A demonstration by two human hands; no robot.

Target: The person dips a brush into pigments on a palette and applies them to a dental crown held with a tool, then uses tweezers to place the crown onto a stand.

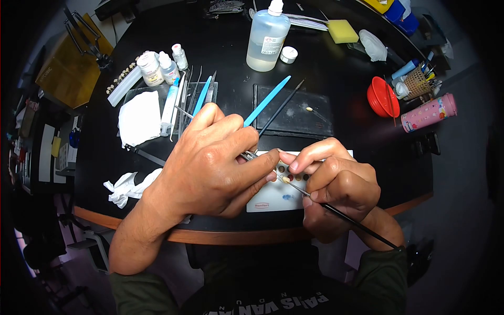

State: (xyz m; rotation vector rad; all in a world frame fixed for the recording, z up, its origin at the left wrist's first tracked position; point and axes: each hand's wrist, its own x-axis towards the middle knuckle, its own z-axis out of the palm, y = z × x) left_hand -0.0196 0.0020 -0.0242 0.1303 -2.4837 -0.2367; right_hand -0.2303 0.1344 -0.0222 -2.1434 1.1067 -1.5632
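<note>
My left hand (220, 163) is closed round a slim metal instrument (249, 156), mostly hidden by the fingers. Close to its thumb and fingertips is a small cream tooth-shaped piece (286, 179); what supports it is hard to make out. In my right hand (341, 184), a thin black-handled brush (344, 215) is pinched, its tip at or against the cream piece. Both hands are above a white palette card (262, 203) with several coloured round spots and a blue smear. A blue-handled tool (268, 101) and a dark brush (281, 107) lie just beyond my left hand.
Behind the hands is a black tile (310, 118). White tissue (140, 118), small bottles (152, 68) and metal tools stand or lie left. A large liquid bottle (266, 39), yellow sponge (342, 31), red bowl (383, 97) and pink flask (429, 113) are farther back and right.
</note>
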